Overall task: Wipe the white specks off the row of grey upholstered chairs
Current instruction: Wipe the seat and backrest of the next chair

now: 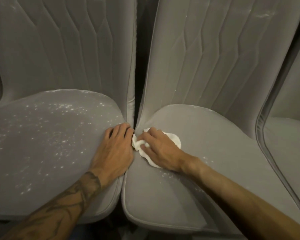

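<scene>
Forearms [232, 193] reach over 2 grey seats. My right hand [160, 149] bunches a white cloth [175, 140] on the right seat [215, 153], which shows few specks. White specks [62, 108] dot the left seat [42, 135]. My left hand [114, 148] bends over its edge at the narrow gap; I cannot tell whether it grips.

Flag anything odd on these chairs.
White specks litter the left seat, thickest toward its back. The middle seat is mostly clean, with a few specks toward its front and a faint white smear high on its backrest. Nothing torn or askew.
</scene>
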{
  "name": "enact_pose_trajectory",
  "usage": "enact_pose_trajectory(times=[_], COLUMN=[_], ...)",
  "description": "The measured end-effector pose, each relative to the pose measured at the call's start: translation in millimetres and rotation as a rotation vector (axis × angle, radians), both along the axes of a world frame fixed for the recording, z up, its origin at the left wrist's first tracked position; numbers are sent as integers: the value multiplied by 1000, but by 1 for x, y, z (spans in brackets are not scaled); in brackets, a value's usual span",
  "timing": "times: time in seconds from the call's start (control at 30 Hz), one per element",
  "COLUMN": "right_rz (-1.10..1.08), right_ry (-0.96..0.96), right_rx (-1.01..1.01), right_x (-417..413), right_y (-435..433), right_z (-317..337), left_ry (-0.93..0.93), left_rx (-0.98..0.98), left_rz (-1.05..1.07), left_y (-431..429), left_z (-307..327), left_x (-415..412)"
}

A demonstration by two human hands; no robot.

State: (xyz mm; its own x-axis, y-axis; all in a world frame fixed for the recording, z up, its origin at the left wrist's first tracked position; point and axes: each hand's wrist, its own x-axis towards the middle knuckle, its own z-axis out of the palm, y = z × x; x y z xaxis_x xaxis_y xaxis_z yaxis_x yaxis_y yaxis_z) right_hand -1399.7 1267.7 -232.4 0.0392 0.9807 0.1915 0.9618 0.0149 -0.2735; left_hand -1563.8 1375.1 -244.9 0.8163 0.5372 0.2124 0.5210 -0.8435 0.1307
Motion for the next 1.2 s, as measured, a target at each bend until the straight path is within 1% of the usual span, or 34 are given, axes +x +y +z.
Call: enact_pose_trajectory(times=[0.07, 0.17, 0.2, 0.23, 0.27, 0.37, 0.43, 0.5, 0.57, 0.63, 0.67, 0.73, 0.8, 0.83, 0.9, 0.97, 1.03, 1.07, 1.1, 1.13, 1.17, 1.2], right_rz=[-34, -319, -391, -420, -397, -170, -93, -190, -390, -510, -504, -365, -223, -201, -306, -510, -660, -691, -678, -614, -517, -421], right_ry=[10, -4, -29, -49, -45, -20, -9, -53, -68, -81, -101, -102, -39, -32, -52, -23, -24, -34, -53, -90, -127, -112], right_rx=[-25, -28, -29, -33, -28, -1, -30, -43, -57, -41, -33, -3, 8, 1, -4, -19, -38, -48, -63, -59, -35, 3], right_x=[18, 51, 50, 43, 32, 2, 17, 49, 74, 68, 56, 30, 26, 34, 61, 88, 93, 84, 70, 54, 38, 27], right_y=[-1, 8, 9, 9, 7, -22, -39, -45, -45, -42, -42, -49, -63, -68, -78, -84, -83, -79, -74, -70, -69, -73], right_z=[8, 12, 14, 13, 10, 3, 8, 13, 13, 10, 6, 2, 4, 8, 16, 19, 17, 16, 14, 10, 7, 7], left_ry=[28, 41, 36, 35, 33, 33, 42, 9, -38, -77, -93, -112, -118, -119, -111, -106, -101, -99, -100, -102, -102, -98], left_rx=[22, 49, 53, 54, 57, 52, 61, 73, 102, 146, 158, 178, 193, 194, 194, 177, 159, 154, 153, 156, 160, 164], left_rz=[9, 14, 16, 17, 17, 10, 6, -8, -19, -27, -33, -37, -34, -32, -36, -41, -36, -33, -32, -30, -30, -32], left_y=[0, -1, -1, -1, -1, 0, 1, 1, 2, 4, 5, 6, 7, 7, 6, 3, 1, -1, -2, -3, -4, -5], left_z=[1, 2, 2, 2, 1, 1, 0, -2, -7, -10, -12, -15, -16, -15, -13, -9, -5, -3, -2, 0, 1, 2], left_x=[0, 0, 0, 1, 1, 2, 2, 3, 3, 3, 4, 5, 6, 7, 6, 6, 6, 6, 6, 7, 6, 6])
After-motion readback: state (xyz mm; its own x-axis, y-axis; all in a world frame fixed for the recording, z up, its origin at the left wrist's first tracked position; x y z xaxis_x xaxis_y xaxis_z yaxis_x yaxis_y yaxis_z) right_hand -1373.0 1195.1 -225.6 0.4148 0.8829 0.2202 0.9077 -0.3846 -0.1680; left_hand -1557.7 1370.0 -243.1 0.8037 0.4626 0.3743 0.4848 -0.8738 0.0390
